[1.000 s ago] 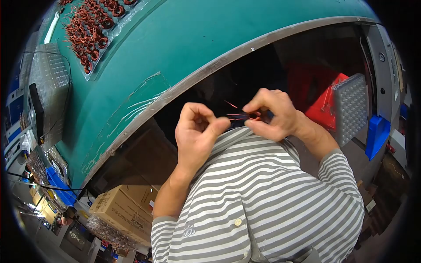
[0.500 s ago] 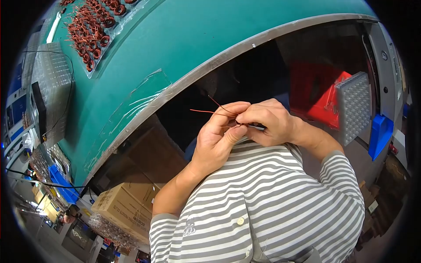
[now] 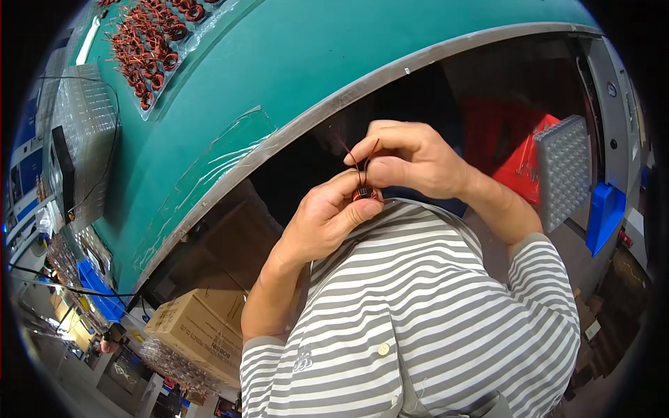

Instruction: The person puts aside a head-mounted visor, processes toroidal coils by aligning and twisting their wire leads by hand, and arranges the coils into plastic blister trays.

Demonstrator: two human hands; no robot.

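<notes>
Between thumb and fingers, my left hand (image 3: 334,212) pinches a small toroidal coil (image 3: 364,194) wound with copper-red wire, in front of the striped shirt. Two wire leads (image 3: 359,169) stand up from the coil. My right hand (image 3: 418,160) is just above and to the right, its thumb and forefinger closed around the leads. The exact grip point on the wire is partly covered by the fingers.
On the green table (image 3: 334,49), a clear tray (image 3: 150,111) holds many similar coils. Stacked plastic trays (image 3: 87,139) stand at the left. A cardboard box (image 3: 198,331) sits below. At the right are a red bin (image 3: 495,146), a clear blister tray (image 3: 563,171) and a blue bin (image 3: 605,216).
The coil has turned so its leads point upward instead of left. My right hand has shifted up onto the leads, and my left hand has moved slightly left and down.
</notes>
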